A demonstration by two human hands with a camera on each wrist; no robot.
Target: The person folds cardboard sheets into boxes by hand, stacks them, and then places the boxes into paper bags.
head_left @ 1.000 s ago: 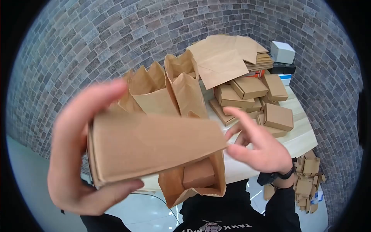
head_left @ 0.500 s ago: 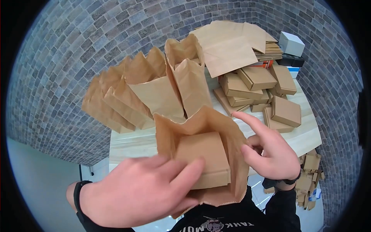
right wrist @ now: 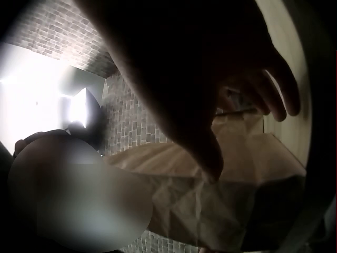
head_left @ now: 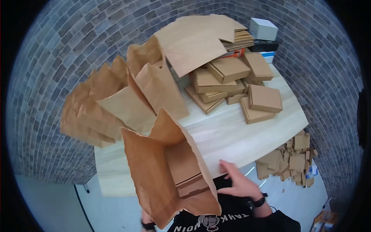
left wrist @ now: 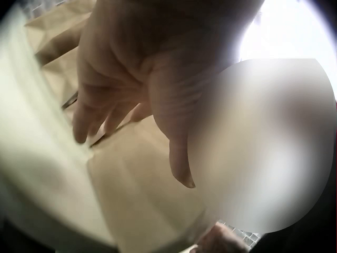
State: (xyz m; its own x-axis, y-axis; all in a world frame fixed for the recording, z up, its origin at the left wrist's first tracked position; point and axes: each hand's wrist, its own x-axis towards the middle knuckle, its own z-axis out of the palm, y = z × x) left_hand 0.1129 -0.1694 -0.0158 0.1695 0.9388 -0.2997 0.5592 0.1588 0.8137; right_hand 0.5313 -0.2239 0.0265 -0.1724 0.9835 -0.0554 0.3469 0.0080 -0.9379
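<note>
An upright brown paper bag with a jagged rim stands open at the table's front edge, close to the person's body. Down inside it lies a cardboard box. My right hand is just right of the bag, thumb and fingers spread apart; the right wrist view has its thumb over the crumpled side of the bag. Most of my left hand is hidden behind the bag in the head view, with only the wrist showing. In the left wrist view its fingers are loosely extended along the bag's side.
Several filled paper bags stand in a row at the back left. Flat paper bags lie stacked behind a heap of cardboard boxes. A white box sits at the far corner. More cardboard is piled on the floor at right.
The left hand first held a box above the bag, then lowered it inside. It has let go and moved out to the bag's left side. The right hand has dropped lower along the right side.
</note>
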